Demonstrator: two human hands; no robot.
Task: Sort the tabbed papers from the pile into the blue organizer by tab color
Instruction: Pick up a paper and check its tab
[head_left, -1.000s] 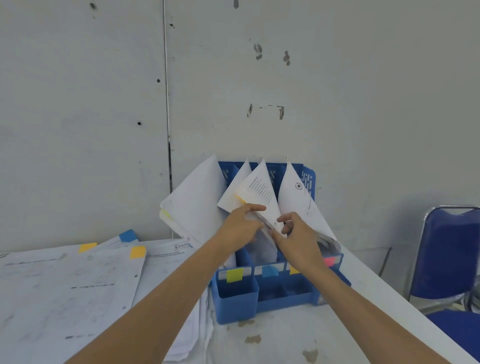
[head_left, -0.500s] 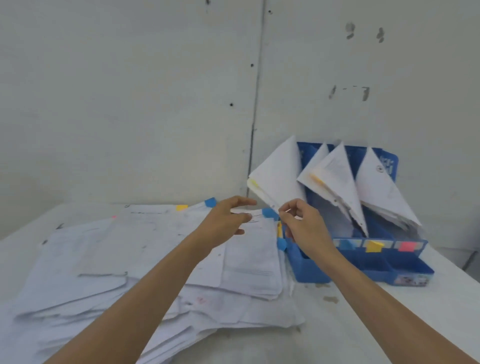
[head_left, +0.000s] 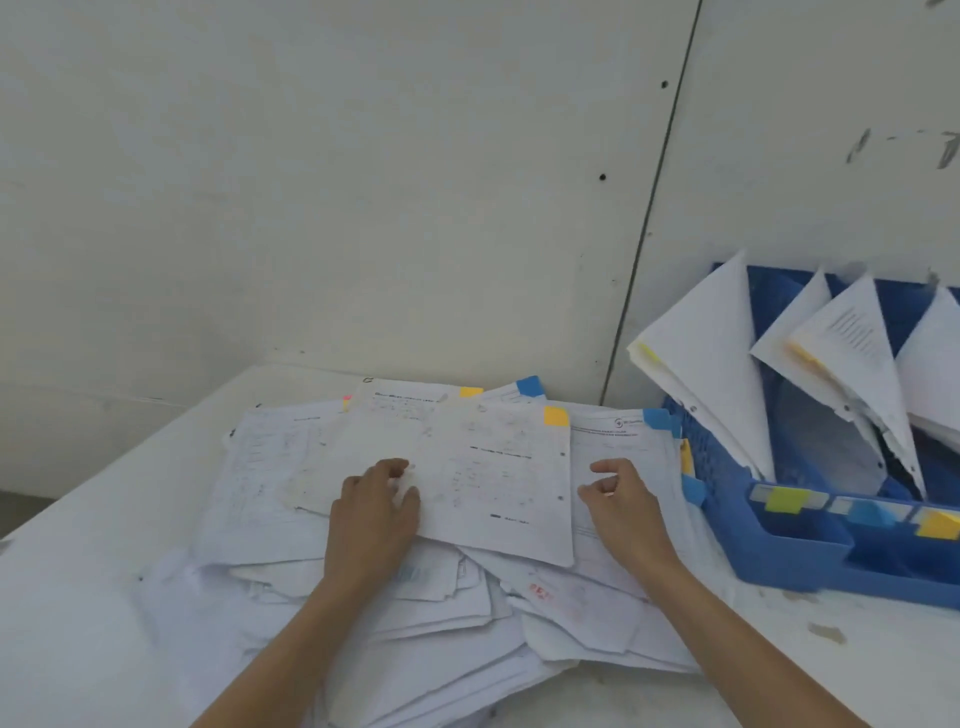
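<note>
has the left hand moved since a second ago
Yes. It was up at the blue organizer; now the left hand rests on the paper pile, left of the organizer in view.

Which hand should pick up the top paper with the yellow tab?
Probably the left hand: it rests on the yellow-tabbed sheet, near its left edge. The right hand is beside that sheet, over a blue-tabbed sheet, with its fingers loosely curled and holding nothing.
</note>
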